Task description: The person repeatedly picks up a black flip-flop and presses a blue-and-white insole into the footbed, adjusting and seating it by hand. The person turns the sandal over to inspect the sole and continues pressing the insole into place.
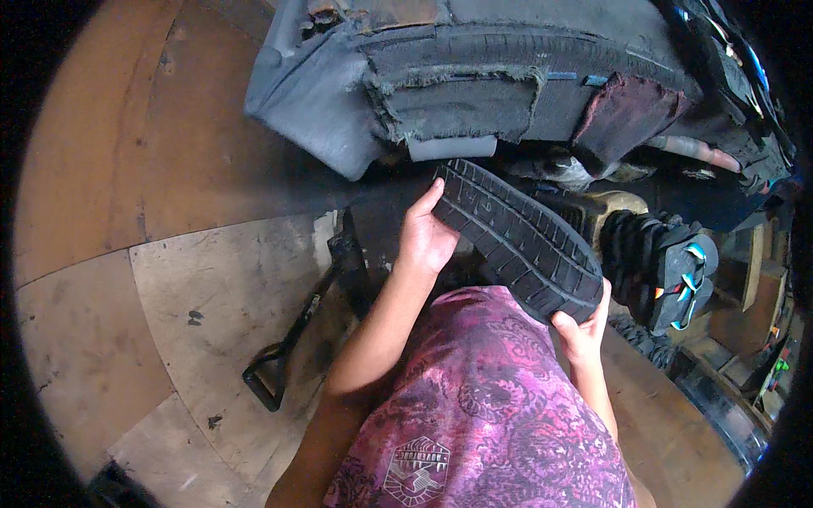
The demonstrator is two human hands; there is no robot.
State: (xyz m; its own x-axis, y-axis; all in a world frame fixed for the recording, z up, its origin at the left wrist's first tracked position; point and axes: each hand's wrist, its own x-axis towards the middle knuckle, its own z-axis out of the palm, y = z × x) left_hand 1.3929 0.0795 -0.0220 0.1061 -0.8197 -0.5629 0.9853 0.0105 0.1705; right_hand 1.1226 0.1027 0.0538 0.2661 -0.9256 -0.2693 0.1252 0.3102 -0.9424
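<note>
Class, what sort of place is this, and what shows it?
Probably a workshop, perhaps for footwear: the left hand and right hand hold a treaded black piece, apparent sandals are bunched at right, and frayed cloth patches lie ahead.

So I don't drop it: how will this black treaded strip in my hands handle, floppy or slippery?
The black treaded strip is probably springy rather than floppy, since it spans your left hand and right hand without drooping. Its grooved surface should give decent grip.

Dim, uneven light | shadow beyond rubber tread | floor visibly bowed | corners black
</note>
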